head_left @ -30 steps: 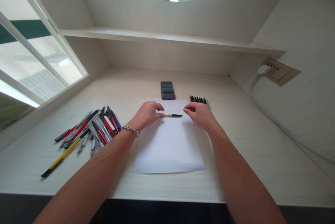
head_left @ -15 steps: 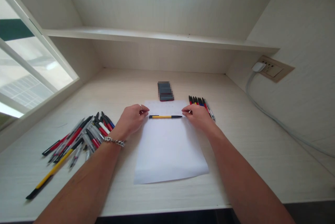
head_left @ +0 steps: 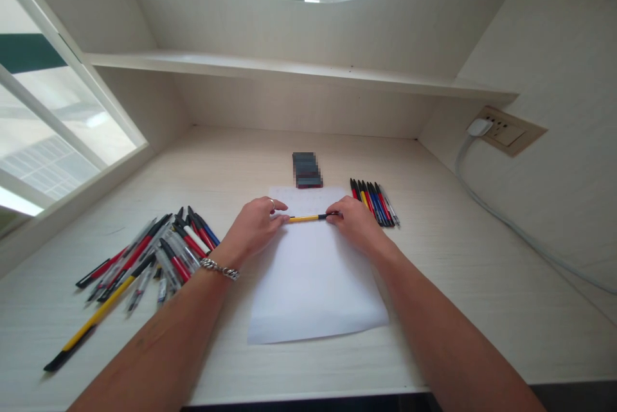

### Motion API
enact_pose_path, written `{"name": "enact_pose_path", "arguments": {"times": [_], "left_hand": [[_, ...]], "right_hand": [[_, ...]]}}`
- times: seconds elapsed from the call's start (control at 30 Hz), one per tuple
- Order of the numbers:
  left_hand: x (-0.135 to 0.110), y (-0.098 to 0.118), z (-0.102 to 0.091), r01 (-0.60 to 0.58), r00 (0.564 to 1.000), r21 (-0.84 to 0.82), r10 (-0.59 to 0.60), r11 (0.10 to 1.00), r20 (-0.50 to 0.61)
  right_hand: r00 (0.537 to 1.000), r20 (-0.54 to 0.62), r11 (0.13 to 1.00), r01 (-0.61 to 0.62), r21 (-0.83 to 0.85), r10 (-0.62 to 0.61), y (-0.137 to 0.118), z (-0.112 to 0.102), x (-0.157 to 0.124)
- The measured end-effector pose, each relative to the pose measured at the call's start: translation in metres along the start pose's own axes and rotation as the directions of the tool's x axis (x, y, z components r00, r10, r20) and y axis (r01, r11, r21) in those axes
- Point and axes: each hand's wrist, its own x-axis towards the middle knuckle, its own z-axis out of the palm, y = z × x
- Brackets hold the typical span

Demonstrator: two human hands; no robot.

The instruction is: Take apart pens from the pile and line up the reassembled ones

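Observation:
A yellow pen with black ends (head_left: 304,218) lies crosswise over the top of a white sheet of paper (head_left: 313,277). My left hand (head_left: 254,227), wearing a ring and a wrist chain, pinches the pen's left end. My right hand (head_left: 354,224) pinches its right, black end. Both hands rest low over the paper's upper part.
A loose heap of several red, black, blue and yellow pens (head_left: 144,256) lies to the left. A neat row of several pens (head_left: 375,202) sits to the right of the paper. A dark phone (head_left: 307,170) lies behind it. A white cable (head_left: 506,222) runs from the wall socket (head_left: 504,131).
Both hands have closed in on the pen. Half a second ago their fingertips stood just off its ends; now each hand pinches an end.

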Motion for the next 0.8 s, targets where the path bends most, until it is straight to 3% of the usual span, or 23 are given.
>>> {"name": "enact_pose_path", "arguments": {"times": [0.33,0.6,0.8], "left_hand": [[-0.004,0.011,-0.002,-0.175,0.978,0.008,0.175,0.985,-0.115],[-0.008,0.020,-0.003,-0.222,0.974,0.096,0.226,0.970,-0.025],[-0.008,0.024,-0.001,-0.193,0.980,0.086,0.196,0.978,-0.032]], "right_hand": [[0.995,-0.060,0.989,0.083,0.121,-0.077,-0.011,-0.008,-0.005],[0.988,-0.086,0.960,0.147,0.239,-0.130,-0.021,-0.011,-0.009],[0.997,0.005,0.923,0.069,0.378,-0.077,-0.018,-0.016,-0.009]]}}
